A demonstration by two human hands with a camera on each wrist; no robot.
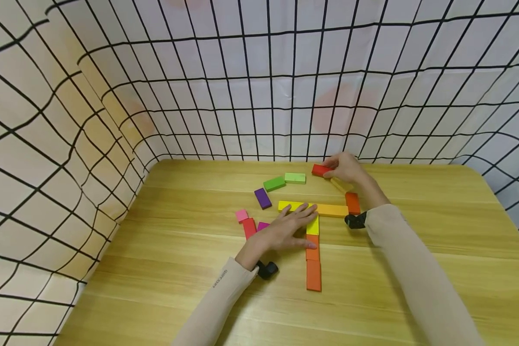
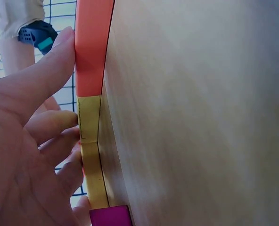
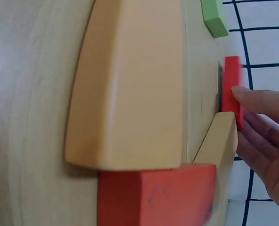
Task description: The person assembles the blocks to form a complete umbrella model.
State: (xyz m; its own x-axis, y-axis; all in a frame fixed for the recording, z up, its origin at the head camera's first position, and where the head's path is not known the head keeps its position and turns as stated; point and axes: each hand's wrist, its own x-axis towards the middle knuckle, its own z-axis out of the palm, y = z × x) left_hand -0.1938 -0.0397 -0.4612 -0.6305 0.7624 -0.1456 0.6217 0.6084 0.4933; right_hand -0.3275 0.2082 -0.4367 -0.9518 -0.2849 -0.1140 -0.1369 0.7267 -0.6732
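Observation:
My right hand (image 1: 349, 170) pinches a red block (image 1: 319, 170) between thumb and fingers at the far side of the table. Just below it lies a pale yellow block (image 3: 218, 141), partly hidden by the hand in the head view. An orange-red block (image 1: 352, 203) follows, touching the end of an orange block (image 1: 333, 210). My left hand (image 1: 278, 234) is spread palm down over a row of yellow blocks (image 1: 287, 206), its fingertips touching them. Its thumb lies at an orange block (image 1: 313, 253) in the column that runs toward me.
Two green blocks (image 1: 295, 178) and a purple block (image 1: 262, 198) curve along the left. A pink block (image 1: 241, 216), a red-pink block (image 1: 250, 228) and a magenta block (image 2: 111, 216) lie beside my left hand. Black-grid white sheeting (image 1: 259, 96) borders the wooden table (image 1: 164, 269).

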